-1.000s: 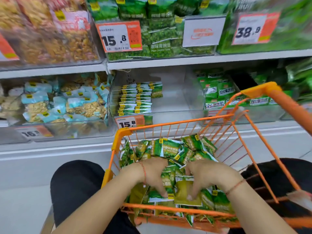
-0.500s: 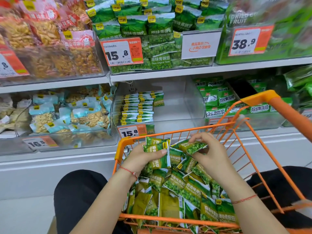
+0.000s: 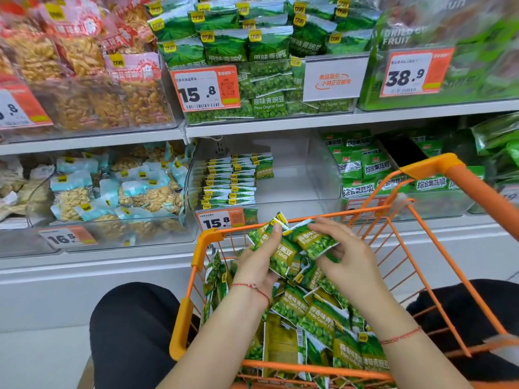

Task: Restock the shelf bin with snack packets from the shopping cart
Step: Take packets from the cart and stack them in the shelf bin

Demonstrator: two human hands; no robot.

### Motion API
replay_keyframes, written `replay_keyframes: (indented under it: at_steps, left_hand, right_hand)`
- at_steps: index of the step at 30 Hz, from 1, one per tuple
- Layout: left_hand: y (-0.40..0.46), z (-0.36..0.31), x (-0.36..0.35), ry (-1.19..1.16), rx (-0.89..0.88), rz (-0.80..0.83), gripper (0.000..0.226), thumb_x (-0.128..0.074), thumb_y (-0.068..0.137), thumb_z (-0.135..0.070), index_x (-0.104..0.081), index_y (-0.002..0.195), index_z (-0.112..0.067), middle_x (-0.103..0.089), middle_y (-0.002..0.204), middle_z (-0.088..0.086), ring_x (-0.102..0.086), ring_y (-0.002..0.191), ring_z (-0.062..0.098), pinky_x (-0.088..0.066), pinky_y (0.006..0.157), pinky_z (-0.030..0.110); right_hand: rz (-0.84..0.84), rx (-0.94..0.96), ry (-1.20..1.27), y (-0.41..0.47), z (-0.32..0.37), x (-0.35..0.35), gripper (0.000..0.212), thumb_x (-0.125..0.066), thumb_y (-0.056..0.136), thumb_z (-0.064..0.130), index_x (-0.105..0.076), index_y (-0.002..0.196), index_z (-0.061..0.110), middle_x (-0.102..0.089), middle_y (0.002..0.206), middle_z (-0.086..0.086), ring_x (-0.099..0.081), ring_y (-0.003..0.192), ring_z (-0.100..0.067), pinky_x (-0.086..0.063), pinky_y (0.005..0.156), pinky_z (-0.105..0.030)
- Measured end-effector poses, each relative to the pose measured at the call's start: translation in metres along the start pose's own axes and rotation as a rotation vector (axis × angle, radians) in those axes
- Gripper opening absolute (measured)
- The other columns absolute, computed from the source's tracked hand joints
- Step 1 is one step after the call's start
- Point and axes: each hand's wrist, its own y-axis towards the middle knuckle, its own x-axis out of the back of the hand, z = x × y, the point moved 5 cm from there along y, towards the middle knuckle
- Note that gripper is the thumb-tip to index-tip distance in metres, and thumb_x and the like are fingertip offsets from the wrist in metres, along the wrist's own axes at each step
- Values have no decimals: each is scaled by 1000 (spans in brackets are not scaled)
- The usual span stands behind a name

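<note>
An orange wire shopping cart (image 3: 429, 167) stands in front of me, piled with green pea snack packets (image 3: 317, 318). My left hand (image 3: 257, 265) grips a small bunch of these packets (image 3: 276, 251) above the pile. My right hand (image 3: 348, 262) pinches one more packet (image 3: 316, 241) against that bunch. Straight ahead on the lower shelf sits a clear plastic bin (image 3: 323, 169), with a stack of the same green packets (image 3: 230, 183) on its left side and bare space on its right.
A 15.8 price tag (image 3: 220, 220) hangs on the bin's front. Bins of blue-topped nut packets (image 3: 118, 189) lie to the left, green mixed-pea packets (image 3: 365, 169) to the right. The upper shelf (image 3: 280, 123) carries full bins. My knees flank the cart.
Both hands lifted out of the cart's pile with packets and came together near the cart's far rim. The view tilted upward toward the shelves.
</note>
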Motion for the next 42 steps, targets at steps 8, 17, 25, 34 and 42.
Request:
replay_keyframes:
  at_steps: [8,17,25,34,42]
  left_hand:
    - [-7,-3,-7,2,-134,-245,92,-64,79,-57,-21,150,-18,-26,155,4,-30,139,27,-32,109,47]
    - [-16,-10,-34,79,-309,-204,86,-57,71,-66,-35,143,-25,-45,144,2,-45,131,24,-34,109,49]
    - [-30,-6,-50,365,-492,-60,21,-51,97,-26,-49,117,-20,-62,105,-12,-57,86,-16,-42,76,8]
    - [-38,-23,-44,503,-552,-99,6,-47,97,-33,-48,103,-31,-46,82,-2,-48,74,8,-37,61,7]
    - [-29,-40,-30,433,-489,-7,27,-52,95,-8,-53,108,-32,-63,105,10,-61,94,26,-47,89,44]
  right_hand:
    - [110,-356,455,-2,-9,-16,34,-64,87,25,-62,120,21,-57,132,-1,-62,99,0,-53,84,-18]
    - [235,-697,888,-6,-18,-23,88,-67,78,-2,-16,150,5,-50,135,-8,-60,107,-19,-55,87,-33]
    - [233,-743,1079,-4,-27,-27,10,-54,84,4,-50,90,11,-65,72,0,-63,75,-13,-55,84,-36]
    - [172,-701,1066,-5,-23,-21,107,-85,59,22,-24,146,8,-36,148,-12,-33,138,-27,-47,99,-45]
    - [197,-651,1098,-2,-19,-19,46,-64,81,15,-53,122,1,-68,116,-7,-65,106,-15,-57,82,-37]
